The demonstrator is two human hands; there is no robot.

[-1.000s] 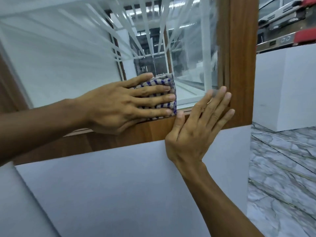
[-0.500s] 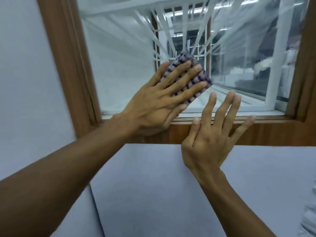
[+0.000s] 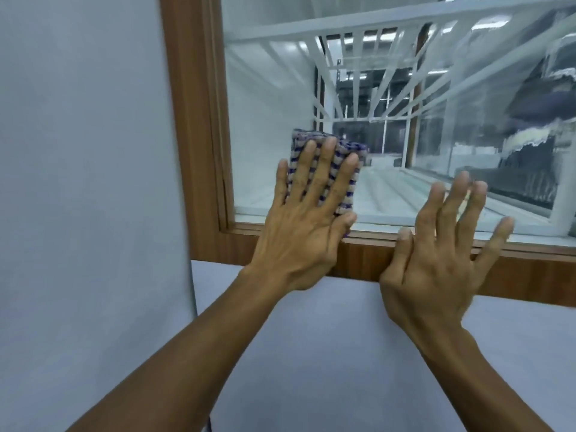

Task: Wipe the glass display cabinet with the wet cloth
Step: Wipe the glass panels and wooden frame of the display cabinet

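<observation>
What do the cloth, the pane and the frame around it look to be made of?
Cloth: woven fabric, blue-and-beige check, ribbed texture. Pane: clear glass, glossy, showing reflections and smears. Frame: wood or wood-look laminate, brown grain, smooth; cannot tell which.

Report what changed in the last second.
The left hand slid the cloth leftward along the bottom of the glass, from its right corner to the left post. The right hand followed along the lower rail. Unchanged: left hand flat on cloth, right empty.
</observation>
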